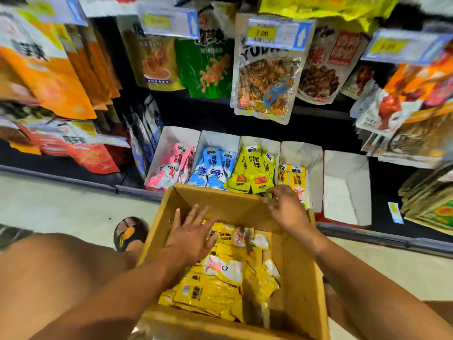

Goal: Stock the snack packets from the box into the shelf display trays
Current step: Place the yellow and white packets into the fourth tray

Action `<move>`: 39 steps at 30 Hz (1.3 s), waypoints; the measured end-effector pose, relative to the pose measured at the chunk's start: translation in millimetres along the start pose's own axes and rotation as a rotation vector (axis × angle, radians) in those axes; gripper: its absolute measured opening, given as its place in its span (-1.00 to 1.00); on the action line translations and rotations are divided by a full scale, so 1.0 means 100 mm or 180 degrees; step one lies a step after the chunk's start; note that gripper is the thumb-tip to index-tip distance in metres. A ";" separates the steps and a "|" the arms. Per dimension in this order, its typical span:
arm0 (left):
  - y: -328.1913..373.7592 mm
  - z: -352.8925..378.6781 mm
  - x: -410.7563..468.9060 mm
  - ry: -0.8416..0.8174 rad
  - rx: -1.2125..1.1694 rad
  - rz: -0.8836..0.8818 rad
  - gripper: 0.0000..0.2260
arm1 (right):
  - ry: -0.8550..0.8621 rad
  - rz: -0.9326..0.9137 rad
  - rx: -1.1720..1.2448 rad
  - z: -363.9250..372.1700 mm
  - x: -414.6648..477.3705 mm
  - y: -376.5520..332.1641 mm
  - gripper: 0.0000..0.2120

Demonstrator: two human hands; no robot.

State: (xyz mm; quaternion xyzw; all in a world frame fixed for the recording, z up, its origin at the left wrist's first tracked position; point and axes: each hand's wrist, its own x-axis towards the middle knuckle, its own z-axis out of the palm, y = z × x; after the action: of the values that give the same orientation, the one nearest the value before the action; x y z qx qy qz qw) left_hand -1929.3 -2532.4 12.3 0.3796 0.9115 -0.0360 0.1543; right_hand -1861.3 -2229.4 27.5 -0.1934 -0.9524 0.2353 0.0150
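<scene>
Nearest the lens, two bare forearms reaching forward over an open cardboard box held in front of the knees. Inside the box, a loose heap of yellow snack packets, filling the floor of it from the near edge up to the far wall, thinner toward the right wall. Left hand flat and spread, fingers splayed, palm down on the packets by the box's far left corner, gripping nothing. Right hand curled over the far rim of the box near its far right corner, fingers bent around the cardboard edge; whether a packet is pinched under them cannot be told. To the left of the box, a sandalled foot on the pale floor. Just beyond the far rim, along the front edge of the bottom shelf, a row of white display trays side by side: pink packets in the leftmost, blue packets next, yellow packets with a red picture in the third, a few yellow-orange packets standing against the left wall of the fourth tray, and a last tray at the right end showing only white card. Above, large snack bags hanging in rows, among them a clear-fronted bag with a blue fish, under a price tag reading 7.00.
</scene>
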 end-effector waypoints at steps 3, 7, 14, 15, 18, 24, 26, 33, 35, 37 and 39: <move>-0.10 0.28 -0.40 -0.0098 -0.0100 -0.0233 -0.28 | -0.0282 -0.0091 -0.0097 0.26 -0.28 -0.10 -0.55; -0.27 0.66 -0.89 -0.0297 -0.0082 -0.0427 -0.41 | -0.0766 -0.0023 -0.0100 0.75 -0.62 -0.18 -0.58; -0.38 0.90 -1.18 0.0088 0.0029 -0.0265 -0.51 | -0.1888 -0.0251 -0.0432 1.62 -1.05 -0.24 -0.48; -0.38 0.90 -1.18 0.0153 0.0002 -0.0300 -0.52 | -0.2004 -0.0211 -0.0481 1.71 -1.06 -0.25 -0.46; -0.40 0.90 -1.17 0.0243 -0.0099 -0.0358 -0.54 | -0.2154 0.0099 -0.0373 1.94 -1.00 -0.28 -0.42; -0.43 0.97 -1.15 0.0544 -0.0322 -0.0358 -0.60 | -0.1973 0.0795 0.0126 2.25 -0.75 -0.29 -0.34; -0.44 0.98 -1.14 0.0635 -0.0381 -0.0362 -0.62 | -0.2017 0.0829 0.0057 2.32 -0.72 -0.28 -0.36; -0.43 0.96 -1.14 0.0638 -0.0350 -0.0434 -0.63 | -0.1796 0.0625 -0.0258 2.38 -0.84 -0.29 -0.79; -0.43 0.96 -1.14 0.0589 -0.0327 -0.0465 -0.63 | -0.1687 0.0681 -0.0155 2.33 -0.88 -0.31 -0.79; -0.43 0.96 -1.14 0.0553 -0.0304 -0.0474 -0.63 | -0.1639 0.0723 -0.0057 2.28 -0.89 -0.30 -0.77; -0.43 0.96 -1.14 0.0559 -0.0317 -0.0456 -0.63 | -0.1598 0.0747 0.0080 2.20 -0.91 -0.27 -0.78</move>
State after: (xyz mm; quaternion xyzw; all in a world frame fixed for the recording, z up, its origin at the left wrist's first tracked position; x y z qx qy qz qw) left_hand -1859.8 -2658.4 -46.1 0.3070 0.9469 0.0318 0.0895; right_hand -1813.2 -2382.7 -150.2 -0.2378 -0.8943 0.2878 -0.2465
